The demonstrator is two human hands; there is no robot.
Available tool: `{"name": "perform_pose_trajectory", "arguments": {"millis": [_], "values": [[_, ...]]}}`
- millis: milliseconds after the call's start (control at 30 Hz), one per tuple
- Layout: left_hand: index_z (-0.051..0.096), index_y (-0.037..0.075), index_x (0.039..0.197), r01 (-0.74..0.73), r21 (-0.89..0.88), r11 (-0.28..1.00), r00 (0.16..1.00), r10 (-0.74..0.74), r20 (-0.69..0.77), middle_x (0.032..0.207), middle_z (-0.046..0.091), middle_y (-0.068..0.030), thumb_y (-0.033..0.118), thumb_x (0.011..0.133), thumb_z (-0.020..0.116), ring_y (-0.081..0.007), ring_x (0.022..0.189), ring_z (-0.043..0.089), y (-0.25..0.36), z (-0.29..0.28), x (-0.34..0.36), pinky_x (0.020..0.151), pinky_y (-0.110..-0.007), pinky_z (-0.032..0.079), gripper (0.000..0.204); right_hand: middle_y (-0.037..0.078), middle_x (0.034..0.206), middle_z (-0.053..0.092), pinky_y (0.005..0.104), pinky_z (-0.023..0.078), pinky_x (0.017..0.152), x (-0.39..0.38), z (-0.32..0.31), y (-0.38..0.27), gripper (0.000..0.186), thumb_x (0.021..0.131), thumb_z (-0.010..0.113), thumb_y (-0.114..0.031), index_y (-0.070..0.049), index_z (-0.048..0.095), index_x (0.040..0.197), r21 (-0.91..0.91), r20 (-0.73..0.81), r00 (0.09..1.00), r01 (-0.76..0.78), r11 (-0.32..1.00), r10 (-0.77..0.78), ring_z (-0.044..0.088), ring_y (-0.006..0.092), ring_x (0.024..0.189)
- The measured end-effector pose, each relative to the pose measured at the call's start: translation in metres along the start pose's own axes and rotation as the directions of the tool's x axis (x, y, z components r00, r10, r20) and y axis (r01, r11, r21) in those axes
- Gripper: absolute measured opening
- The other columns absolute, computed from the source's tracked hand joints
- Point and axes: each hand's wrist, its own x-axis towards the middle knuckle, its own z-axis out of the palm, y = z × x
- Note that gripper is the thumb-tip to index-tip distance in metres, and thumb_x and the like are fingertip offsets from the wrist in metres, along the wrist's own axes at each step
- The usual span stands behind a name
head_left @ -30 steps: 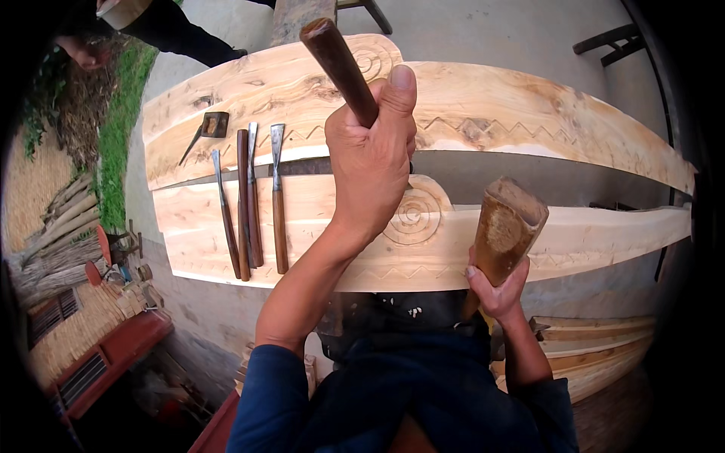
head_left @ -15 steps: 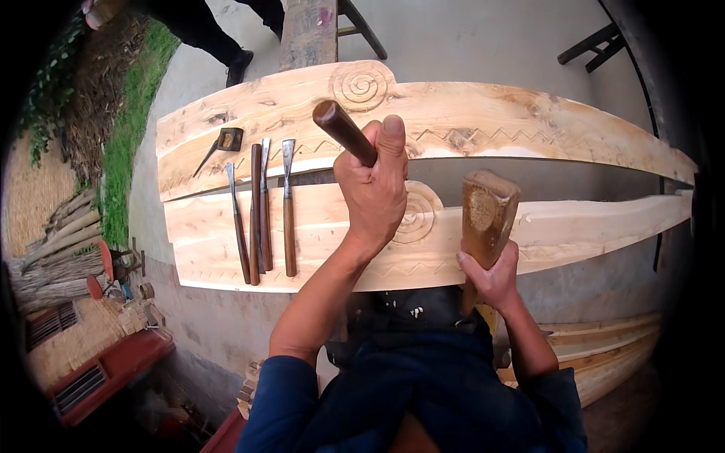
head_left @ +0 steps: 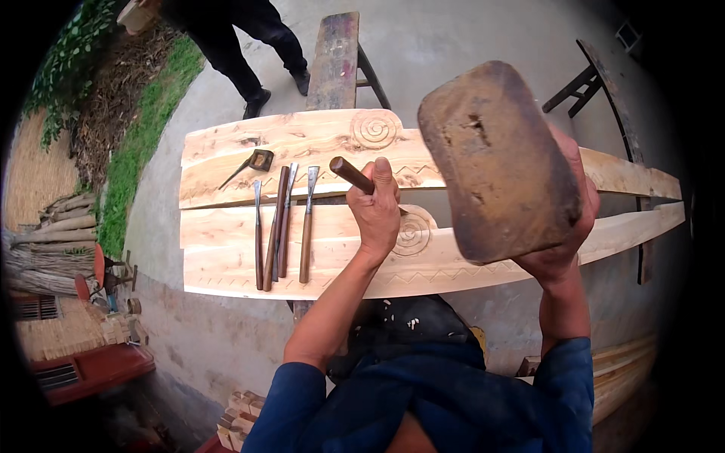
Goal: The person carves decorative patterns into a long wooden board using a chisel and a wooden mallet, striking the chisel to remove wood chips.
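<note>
My left hand (head_left: 375, 215) is wrapped round a chisel, whose dark round handle (head_left: 351, 174) sticks out above the fist; its blade is hidden below. The fist is over the near carved plank (head_left: 219, 260), beside a spiral (head_left: 411, 232). Raised close to the camera, a worn wooden mallet (head_left: 498, 162) is gripped by my right hand (head_left: 570, 241), which its broad head partly covers. Left of my left hand, several chisels (head_left: 307, 241) lie side by side across the near plank. The far plank (head_left: 302, 147) bears another spiral and a zigzag line.
A small dark square-headed tool (head_left: 261, 159) with a thin spike rests on the far plank. Beyond stands a wooden bench (head_left: 332, 64), with a person's dark-trousered legs (head_left: 276, 41) beside it. A trestle (head_left: 600, 79) is at far right; boards (head_left: 623, 377) lie low right.
My right hand has lifted the mallet up and to the right, much nearer the camera. My left hand keeps its hold on the chisel. The whole view has shifted slightly.
</note>
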Motion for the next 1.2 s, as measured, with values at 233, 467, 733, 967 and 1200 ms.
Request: {"name": "perform_pose_trajectory", "arguments": {"millis": [233,467,733,967,1200], "values": [[0.067,-0.007,0.1,-0.196,-0.027,0.98,0.961,0.198,0.193,0.088,0.072,-0.0078,0.015,0.095,0.072,-0.0135,0.079,0.065,-0.02,-0.008,0.0,0.071,-0.031,0.052,0.022,0.014,0.097,0.072,0.0296,0.056,0.075,-0.012,0.012,-0.006,0.058,0.068,0.084,-0.002,0.002,0.066,0.123,-0.049,0.154,0.988,-0.022,0.999,0.029,0.072,0.0252,0.079],[0.046,0.004,0.071,-0.121,0.198,0.973,0.987,0.097,0.125,0.065,0.04,0.0042,0.027,0.11,0.062,-0.0065,0.061,0.035,-0.009,0.006,0.001,0.053,-0.029,0.029,0.048,0.014,0.092,0.073,0.034,0.058,0.072,0.009,0.013,-0.006,0.053,0.072,0.086,-0.005,-0.007,0.067,0.121,-0.085,0.102,0.991,-0.083,0.993,0.092,0.075,0.0314,0.081],[0.059,0.002,0.081,0.053,0.064,0.997,0.973,-0.066,0.221,0.066,0.042,0.0062,0.033,0.111,0.06,-0.0061,0.064,0.035,-0.006,0.007,0.006,0.055,-0.029,0.029,0.043,0.01,0.086,0.064,0.0375,0.052,0.062,0.017,0.015,0.014,0.056,0.073,0.078,0.005,-0.009,0.067,0.126,-0.52,0.421,0.906,0.215,0.827,0.03,0.067,0.0297,0.072],[0.07,0.002,0.123,0.176,0.111,0.978,0.84,-0.208,0.501,0.104,0.074,-0.0066,0.017,0.102,0.072,-0.0127,0.097,0.066,0.013,-0.007,0.026,0.085,-0.031,0.054,0.026,0.008,0.078,0.057,0.0395,0.048,0.059,0.014,0.017,0.014,0.064,0.071,0.077,0.006,-0.011,0.067,0.131,-0.454,0.416,0.907,0.27,0.849,-0.066,0.06,0.0276,0.064],[0.059,0.001,0.071,0.108,0.114,0.988,0.841,-0.152,0.52,0.063,0.048,0.0031,0.026,0.102,0.074,-0.0071,0.063,0.043,0.011,-0.005,0.022,0.057,-0.031,0.038,0.043,0.013,0.105,0.075,0.036,0.057,0.074,0.026,-0.006,0.012,0.044,0.083,0.072,0.003,-0.003,0.068,0.126,-0.119,0.122,0.983,-0.122,0.985,0.136,0.072,0.0239,0.083]]}}
